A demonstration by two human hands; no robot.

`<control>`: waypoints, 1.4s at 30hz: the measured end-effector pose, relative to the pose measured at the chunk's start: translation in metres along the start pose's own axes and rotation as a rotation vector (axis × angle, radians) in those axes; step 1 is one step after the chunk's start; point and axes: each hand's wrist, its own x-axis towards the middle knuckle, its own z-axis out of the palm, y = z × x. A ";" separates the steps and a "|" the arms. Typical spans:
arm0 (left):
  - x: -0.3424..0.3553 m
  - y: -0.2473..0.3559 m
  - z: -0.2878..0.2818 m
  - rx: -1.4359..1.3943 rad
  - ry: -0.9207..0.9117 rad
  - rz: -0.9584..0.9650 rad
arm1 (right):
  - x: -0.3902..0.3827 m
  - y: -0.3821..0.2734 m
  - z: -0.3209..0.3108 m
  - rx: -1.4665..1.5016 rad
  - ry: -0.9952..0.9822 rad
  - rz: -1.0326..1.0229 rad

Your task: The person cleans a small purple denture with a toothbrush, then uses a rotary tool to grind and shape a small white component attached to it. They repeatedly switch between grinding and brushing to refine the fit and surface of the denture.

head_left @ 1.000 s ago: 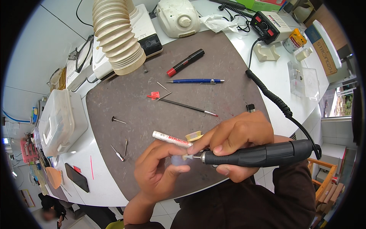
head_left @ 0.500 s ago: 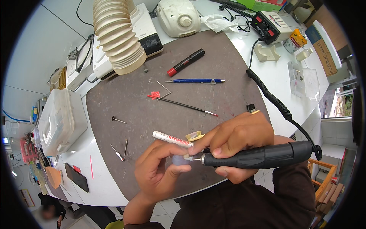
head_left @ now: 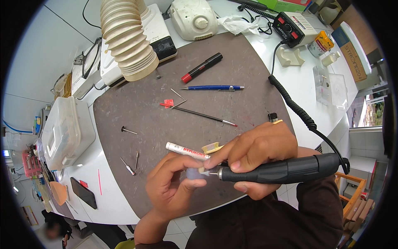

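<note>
Brn mat (head_left: 195, 133) w/ blk/red marker (head_left: 203, 67), blue pencil (head_left: 212, 88), thin brush (head_left: 199, 114)

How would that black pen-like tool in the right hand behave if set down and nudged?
The black tool would probably roll, since it looks round, though the attached coiled cord might hold it back. It is likely stiff, being straight and thick. Its thin metal shank could perhaps bend if knocked.

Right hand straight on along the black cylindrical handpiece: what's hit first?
Likely the small rounded bluish-white translucent piece pinched in the left hand; the slim metal bit ahead of the right hand ends at or near it, depth unclear.
</note>
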 end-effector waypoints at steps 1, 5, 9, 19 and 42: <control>-0.001 0.001 0.000 -0.011 0.004 -0.016 | 0.000 0.000 0.000 -0.003 -0.003 0.005; -0.002 0.001 -0.001 -0.024 0.000 -0.052 | -0.002 -0.001 0.001 -0.012 0.002 0.020; -0.001 0.002 0.000 -0.025 0.002 -0.057 | -0.003 0.000 0.001 -0.008 -0.001 0.025; -0.004 0.001 -0.001 -0.060 -0.001 -0.081 | -0.002 0.000 0.001 -0.018 0.006 0.009; 0.000 -0.001 0.006 0.536 -0.026 0.311 | 0.006 0.017 0.008 -0.169 0.061 -0.053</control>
